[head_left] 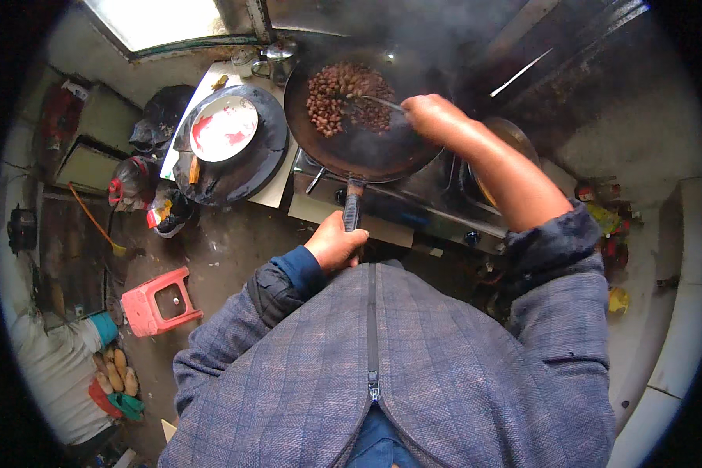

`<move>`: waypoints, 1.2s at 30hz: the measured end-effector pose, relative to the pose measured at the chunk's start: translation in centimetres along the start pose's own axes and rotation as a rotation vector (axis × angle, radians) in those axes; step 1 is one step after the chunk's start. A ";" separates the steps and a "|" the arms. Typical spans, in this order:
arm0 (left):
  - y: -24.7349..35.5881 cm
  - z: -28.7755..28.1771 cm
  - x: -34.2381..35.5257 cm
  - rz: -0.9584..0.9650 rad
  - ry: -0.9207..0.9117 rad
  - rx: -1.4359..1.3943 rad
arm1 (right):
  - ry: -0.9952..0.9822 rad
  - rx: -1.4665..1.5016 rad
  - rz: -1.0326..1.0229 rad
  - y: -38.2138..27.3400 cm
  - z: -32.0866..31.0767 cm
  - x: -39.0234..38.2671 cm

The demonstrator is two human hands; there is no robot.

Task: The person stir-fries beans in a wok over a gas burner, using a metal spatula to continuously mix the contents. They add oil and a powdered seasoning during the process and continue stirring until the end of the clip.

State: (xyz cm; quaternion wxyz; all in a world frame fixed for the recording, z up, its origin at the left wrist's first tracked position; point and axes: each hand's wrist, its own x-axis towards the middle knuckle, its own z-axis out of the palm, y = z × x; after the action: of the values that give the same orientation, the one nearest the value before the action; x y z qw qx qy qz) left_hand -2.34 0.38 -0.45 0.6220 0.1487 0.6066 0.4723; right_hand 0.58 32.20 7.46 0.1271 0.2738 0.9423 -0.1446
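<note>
In the head view, the wok [402, 158] sits on the stove [390, 204] with brown pieces [338, 103] inside. The left hand [337, 242] has its fingers wrapped round the handle [352, 210]; the right hand's [433, 117] close on a metal utensil [384, 102] dipped among them. The wok is probably heavy, rigid and hot, so best held by its handle; the pieces look loose.
</note>
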 end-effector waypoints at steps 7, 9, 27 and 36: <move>0.3 0.1 -0.2 0.023 0.022 0.042 | -0.161 -0.470 -0.115 4.8 -10.7 -7.3; 0.3 0.1 -0.2 0.009 0.029 0.051 | -0.145 -0.606 -0.073 5.2 -10.7 -7.9; 0.2 -0.2 0.2 0.008 -0.017 0.015 | -0.096 -0.691 -0.289 2.3 -9.6 -7.1; -0.2 -0.2 0.1 0.001 0.008 0.014 | -0.125 -0.245 -0.358 -4.8 -0.7 -4.4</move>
State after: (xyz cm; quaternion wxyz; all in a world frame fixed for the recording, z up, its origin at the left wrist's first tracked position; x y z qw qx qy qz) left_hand -2.49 0.28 -0.71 0.6184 0.1514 0.6121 0.4690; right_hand 1.37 26.44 10.52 0.1900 0.0752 0.9767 -0.0660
